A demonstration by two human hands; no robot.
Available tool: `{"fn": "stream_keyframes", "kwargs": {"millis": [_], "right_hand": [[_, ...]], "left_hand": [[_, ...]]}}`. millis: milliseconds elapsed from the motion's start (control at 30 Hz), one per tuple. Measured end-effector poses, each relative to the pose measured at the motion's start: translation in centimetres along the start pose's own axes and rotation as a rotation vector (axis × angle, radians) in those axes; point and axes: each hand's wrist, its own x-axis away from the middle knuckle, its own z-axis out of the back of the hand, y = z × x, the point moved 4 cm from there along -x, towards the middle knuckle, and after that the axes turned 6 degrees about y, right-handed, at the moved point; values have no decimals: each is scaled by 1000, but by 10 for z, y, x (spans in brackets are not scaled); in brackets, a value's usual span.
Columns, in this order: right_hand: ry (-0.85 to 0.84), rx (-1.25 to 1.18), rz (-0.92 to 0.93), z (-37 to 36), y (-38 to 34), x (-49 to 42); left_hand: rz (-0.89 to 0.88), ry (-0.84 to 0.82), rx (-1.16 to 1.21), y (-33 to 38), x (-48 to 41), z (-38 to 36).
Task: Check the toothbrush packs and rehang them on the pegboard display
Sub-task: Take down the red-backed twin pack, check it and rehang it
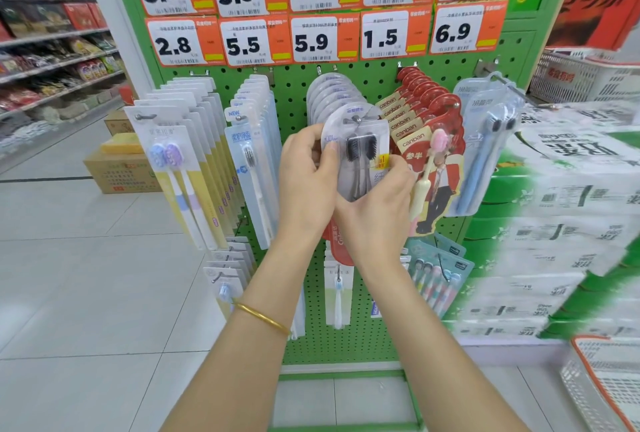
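Observation:
A clear pack with two black-bristled toothbrushes (362,154) is held in front of the green pegboard (294,92), its top hole near the tip of a metal hook. My left hand (306,182) grips the pack's left edge. My right hand (377,206) holds its lower right side. Behind it hangs a row of the same round-topped packs (330,95). Yellow-backed packs (180,161) and pale blue packs (252,154) hang to the left. Red canban packs (426,140) and a blue twin pack (485,147) hang to the right.
Orange price tags (311,5) line the top of the board. More packs (440,275) hang on the lower row. Stacked white and green cartons (561,223) stand at the right. Cardboard boxes (119,168) sit on the tiled floor at the left, beside store shelves (52,43).

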Motion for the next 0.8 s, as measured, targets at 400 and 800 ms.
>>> {"fn": "stream_keyframes", "kwargs": {"millis": [400,800], "right_hand": [[186,-77,340,28,-40,-33],[28,-71,489,14,-43,-62]], "left_hand": [[-5,98,-54,-1,-8,-3],[13,120,-61,-3,-13,-1]]}}
